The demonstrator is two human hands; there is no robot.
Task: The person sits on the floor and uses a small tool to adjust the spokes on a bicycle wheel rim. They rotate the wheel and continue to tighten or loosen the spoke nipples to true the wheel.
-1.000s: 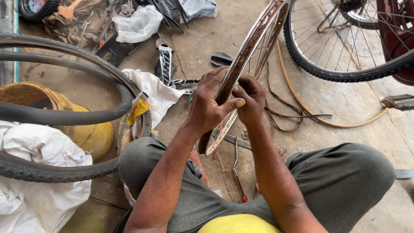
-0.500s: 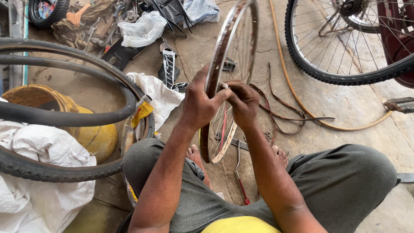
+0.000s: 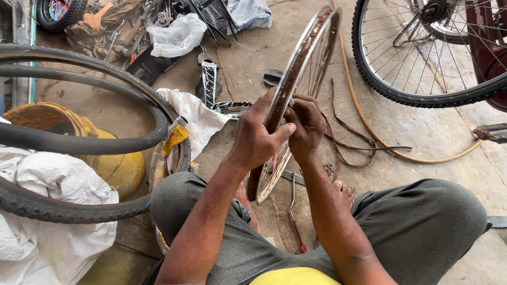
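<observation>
Both hands clamp the bare rim (image 3: 301, 79) edge-on between the knees, left hand (image 3: 257, 138) wrapped round its near edge to steady it, right hand (image 3: 306, 124) pinching at the rim bed, loose tyre (image 3: 79, 148) aside on the floor (image 3: 422, 137).

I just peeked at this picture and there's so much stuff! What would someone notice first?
First, the bare bicycle wheel rim standing on edge in the middle, gripped by the left hand and right hand. Next, the big black tyre at the left, looping round a yellow bucket. At the top right stands a bicycle wheel with its tyre on.
</observation>
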